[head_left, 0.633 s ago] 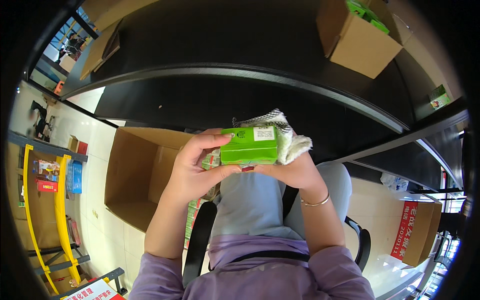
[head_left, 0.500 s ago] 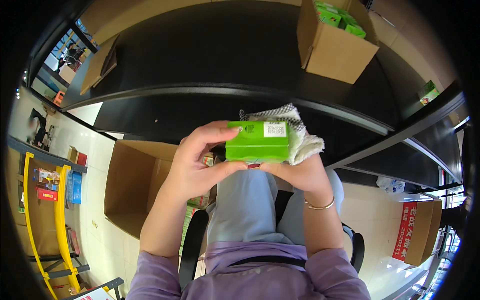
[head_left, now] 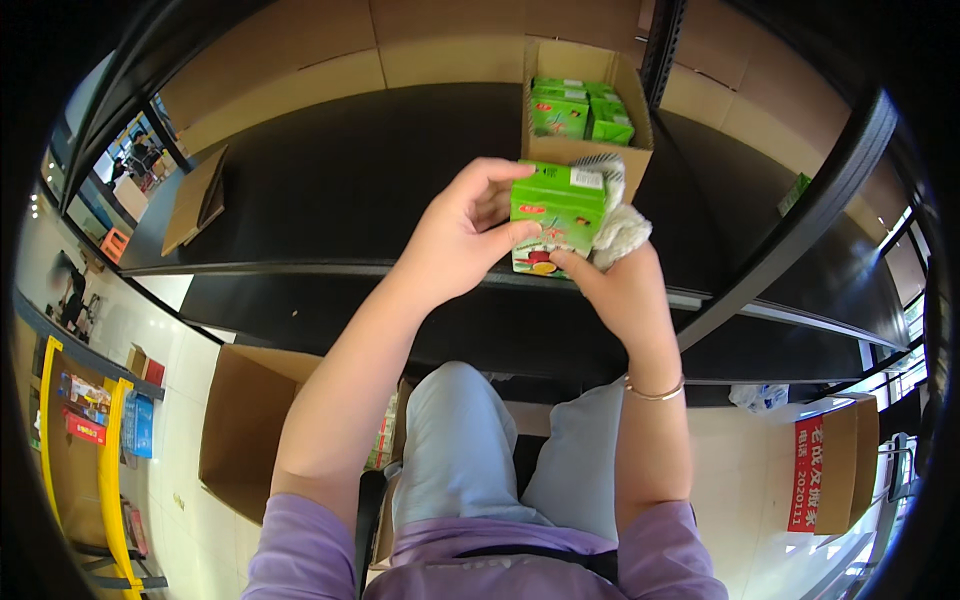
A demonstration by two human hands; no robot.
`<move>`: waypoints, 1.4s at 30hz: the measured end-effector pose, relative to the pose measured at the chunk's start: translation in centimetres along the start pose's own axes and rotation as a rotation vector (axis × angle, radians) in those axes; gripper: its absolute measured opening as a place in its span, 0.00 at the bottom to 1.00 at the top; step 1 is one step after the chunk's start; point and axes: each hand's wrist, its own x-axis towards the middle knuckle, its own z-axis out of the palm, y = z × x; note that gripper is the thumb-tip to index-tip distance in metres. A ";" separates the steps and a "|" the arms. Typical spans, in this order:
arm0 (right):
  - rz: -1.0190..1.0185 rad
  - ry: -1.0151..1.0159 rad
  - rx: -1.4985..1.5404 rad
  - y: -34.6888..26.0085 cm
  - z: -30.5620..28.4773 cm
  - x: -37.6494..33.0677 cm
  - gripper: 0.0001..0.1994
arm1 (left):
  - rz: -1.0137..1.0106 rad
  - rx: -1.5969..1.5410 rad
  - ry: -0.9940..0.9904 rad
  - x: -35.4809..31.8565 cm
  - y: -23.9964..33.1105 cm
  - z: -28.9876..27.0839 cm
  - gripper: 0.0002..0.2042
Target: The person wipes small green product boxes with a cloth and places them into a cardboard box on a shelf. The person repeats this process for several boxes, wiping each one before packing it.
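Note:
A green carton (head_left: 556, 205) with fruit pictures on its front is held up between both hands, just above the black shelf's front edge. My left hand (head_left: 465, 225) is closed on its left side, thumb on the front and fingers reaching to the top. My right hand (head_left: 622, 290) grips the lower right, its thumb on the front. A white cloth (head_left: 622, 232) with a black-and-white checked edge is bunched in the right hand against the carton's right side. The right fingers are mostly hidden behind carton and cloth.
An open cardboard box (head_left: 640, 150) with several green cartons (head_left: 560, 115) stands on the black shelf (head_left: 370, 170) beyond my hands. A flat cardboard piece (head_left: 195, 200) is at the shelf's left. Below left is another open cardboard box (head_left: 245, 425); a black upright (head_left: 820, 220) rises at right.
Both hands have moved forward and up with the carton and cloth, toward the box on the shelf. The carton has tilted, so its front now shows. The view has shifted too.

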 end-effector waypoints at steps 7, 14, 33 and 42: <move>0.019 -0.005 -0.056 1.9 -0.1 0.3 0.19 | -0.064 0.072 0.103 0.9 -1.1 1.2 0.22; -0.059 0.074 -0.260 2.7 0.4 -0.1 0.22 | -0.042 0.033 0.099 0.4 -1.7 1.7 0.25; 0.184 0.456 0.493 3.9 -0.1 -1.5 0.15 | -0.028 0.113 0.209 -0.7 -2.3 3.2 0.34; 0.170 0.722 1.062 0.0 -3.0 -1.1 0.20 | 0.159 0.202 0.396 -0.3 -4.1 2.5 0.28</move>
